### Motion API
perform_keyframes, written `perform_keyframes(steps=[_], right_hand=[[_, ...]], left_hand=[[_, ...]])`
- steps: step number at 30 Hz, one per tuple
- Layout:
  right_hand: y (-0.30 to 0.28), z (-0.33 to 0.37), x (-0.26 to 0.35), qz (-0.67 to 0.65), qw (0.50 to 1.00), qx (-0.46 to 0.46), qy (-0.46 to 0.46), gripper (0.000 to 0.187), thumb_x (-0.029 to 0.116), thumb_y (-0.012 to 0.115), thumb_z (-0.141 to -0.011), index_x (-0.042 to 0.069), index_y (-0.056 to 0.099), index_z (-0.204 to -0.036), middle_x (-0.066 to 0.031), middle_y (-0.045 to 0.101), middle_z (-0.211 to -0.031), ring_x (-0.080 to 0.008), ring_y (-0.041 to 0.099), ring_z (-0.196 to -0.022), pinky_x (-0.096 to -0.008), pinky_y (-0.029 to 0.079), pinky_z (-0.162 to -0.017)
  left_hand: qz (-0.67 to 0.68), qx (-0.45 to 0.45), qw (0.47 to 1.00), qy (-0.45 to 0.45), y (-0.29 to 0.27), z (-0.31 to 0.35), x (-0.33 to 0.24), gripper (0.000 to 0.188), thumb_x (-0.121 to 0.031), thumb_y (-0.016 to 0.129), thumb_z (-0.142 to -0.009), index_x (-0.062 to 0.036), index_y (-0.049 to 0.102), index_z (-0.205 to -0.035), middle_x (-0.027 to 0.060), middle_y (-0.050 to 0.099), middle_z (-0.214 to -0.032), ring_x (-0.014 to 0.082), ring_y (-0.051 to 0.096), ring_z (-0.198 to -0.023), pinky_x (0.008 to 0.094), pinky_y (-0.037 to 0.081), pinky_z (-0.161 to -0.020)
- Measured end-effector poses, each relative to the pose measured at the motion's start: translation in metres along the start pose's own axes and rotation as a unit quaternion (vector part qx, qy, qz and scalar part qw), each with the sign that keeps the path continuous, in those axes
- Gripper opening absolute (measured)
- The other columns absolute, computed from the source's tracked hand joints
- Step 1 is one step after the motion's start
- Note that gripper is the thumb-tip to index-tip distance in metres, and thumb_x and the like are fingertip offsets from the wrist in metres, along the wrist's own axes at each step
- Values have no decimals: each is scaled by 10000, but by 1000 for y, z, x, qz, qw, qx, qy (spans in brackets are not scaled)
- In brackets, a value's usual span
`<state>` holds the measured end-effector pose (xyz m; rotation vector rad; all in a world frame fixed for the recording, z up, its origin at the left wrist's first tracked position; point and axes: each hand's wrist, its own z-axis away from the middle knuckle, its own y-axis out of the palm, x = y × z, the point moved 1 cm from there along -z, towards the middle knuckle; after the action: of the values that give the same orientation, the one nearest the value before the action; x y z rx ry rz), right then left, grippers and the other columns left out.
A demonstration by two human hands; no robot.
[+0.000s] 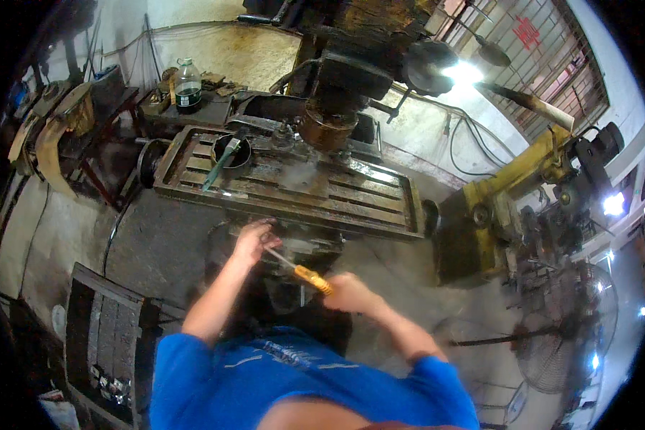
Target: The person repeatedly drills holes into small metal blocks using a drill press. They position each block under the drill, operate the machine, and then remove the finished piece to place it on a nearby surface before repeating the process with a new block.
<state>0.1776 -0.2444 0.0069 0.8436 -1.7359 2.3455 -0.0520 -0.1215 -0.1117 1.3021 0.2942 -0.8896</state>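
An orange-handled screwdriver (313,279) with a thin grey shaft slants across in front of my body, below the front edge of the machine table. My right hand (350,292) is closed around the end of its handle. At the far end of the shaft, my left hand (254,242) is closed, fingers pinched together by the tip. Whether they grip the shaft or some small part there cannot be made out. On the slotted milling machine table (358,209) ahead, a round dark can (238,162) stands with a green-handled brush (223,163) leaning across it.
The machine's dark spindle head (327,122) hangs over the table. Back left, a bottle of dark liquid (188,87) stands on a cluttered bench. A slotted metal rack (111,337) is at lower left. To the right stand a yellow machine (473,215) and a caged fan (552,340).
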Motion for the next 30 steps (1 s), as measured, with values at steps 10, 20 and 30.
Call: perform_keyframes(steps=[10, 20, 30], right_hand=[[-72, -133, -29, 160, 962, -151, 159, 333, 273, 564, -622, -12, 628, -782, -231, 623, -826, -356, 620, -799, -416, 495, -737], [-75, -136, -39, 73, 967, -150, 193, 362, 300, 548, -631, -15, 615, -796, -242, 604, -942, -357, 598, -889, -399, 485, -788], [-33, -46, 13, -69, 996, 51, -20, 204, 154, 532, -626, -50, 537, -641, -165, 520, -508, -231, 533, -437, -349, 428, -450]], left_hand=[[-51, -10, 998, 31, 8, 15, -29, 298, -16, 515, -807, 10, 509, -1104, 99, 577, -694, 244, 615, -714, 397, 529, -737], [-123, -26, 991, 42, -16, 26, -43, 286, -24, 503, -816, 0, 519, -1100, 79, 588, -743, 215, 615, -729, 361, 532, -698], [13, -12, 1000, 6, -3, 26, -34, 272, -211, 504, -887, 8, 549, -1043, 113, 583, -786, 259, 613, -774, 392, 530, -722]])
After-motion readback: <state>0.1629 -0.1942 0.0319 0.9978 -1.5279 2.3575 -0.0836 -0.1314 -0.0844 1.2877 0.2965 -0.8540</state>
